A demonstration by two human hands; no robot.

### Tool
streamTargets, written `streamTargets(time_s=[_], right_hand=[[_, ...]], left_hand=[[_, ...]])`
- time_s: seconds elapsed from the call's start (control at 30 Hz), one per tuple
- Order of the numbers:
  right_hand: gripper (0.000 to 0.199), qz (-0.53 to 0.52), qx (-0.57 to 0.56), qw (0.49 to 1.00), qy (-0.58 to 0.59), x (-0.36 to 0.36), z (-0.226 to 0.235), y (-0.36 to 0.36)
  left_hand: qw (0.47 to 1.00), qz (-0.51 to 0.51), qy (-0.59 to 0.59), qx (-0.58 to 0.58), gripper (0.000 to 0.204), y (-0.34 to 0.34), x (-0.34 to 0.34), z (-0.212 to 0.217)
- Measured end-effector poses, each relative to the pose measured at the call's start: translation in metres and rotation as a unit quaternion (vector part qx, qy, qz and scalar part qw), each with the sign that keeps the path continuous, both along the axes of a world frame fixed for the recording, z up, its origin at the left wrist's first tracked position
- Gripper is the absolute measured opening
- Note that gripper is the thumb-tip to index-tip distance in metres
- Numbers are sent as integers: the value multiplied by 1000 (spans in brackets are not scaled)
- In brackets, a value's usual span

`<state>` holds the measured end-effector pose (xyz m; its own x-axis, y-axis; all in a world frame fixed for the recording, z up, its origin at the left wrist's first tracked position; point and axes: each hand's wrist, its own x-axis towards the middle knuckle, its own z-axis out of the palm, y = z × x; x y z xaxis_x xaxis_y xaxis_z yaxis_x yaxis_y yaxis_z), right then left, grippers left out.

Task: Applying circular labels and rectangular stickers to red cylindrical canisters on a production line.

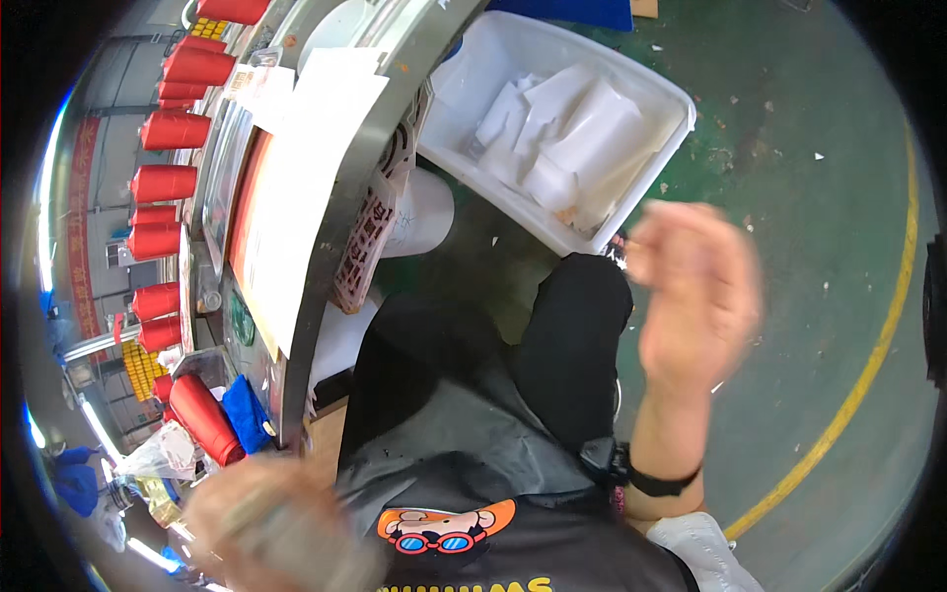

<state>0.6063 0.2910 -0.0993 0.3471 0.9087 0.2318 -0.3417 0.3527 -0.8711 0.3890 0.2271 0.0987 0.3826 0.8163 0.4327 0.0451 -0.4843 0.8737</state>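
My right hand (700, 286) is raised over the floor, just right of my knee and close to the near corner of a white plastic bin (681, 123). Its fingers look bent but are smeared by motion, and no held thing shows. A dark watch (604, 460) and strap circle that wrist. Down at the lower left, my left hand (266, 523) is badly blurred beside the workbench end; a greyish patch shows on it, and its fingers cannot be made out. Crumpled white sheets (592, 128) lie inside the bin.
Along the left runs a workbench with white paper sheets (321, 158) on it. Several red cone-shaped pieces (163, 183) stand in a row beyond. A red cylinder (204, 416) and blue cloth (245, 412) lie near its end. A white bucket (424, 212) stands under the bench edge.
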Motion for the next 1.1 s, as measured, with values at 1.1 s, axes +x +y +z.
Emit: streamTargets(time_s=[1.1], right_hand=[[29, 316, -316, 884, -134, -297, -187, 95]], left_hand=[[752, 454, 369, -303, 93, 72, -309, -400]])
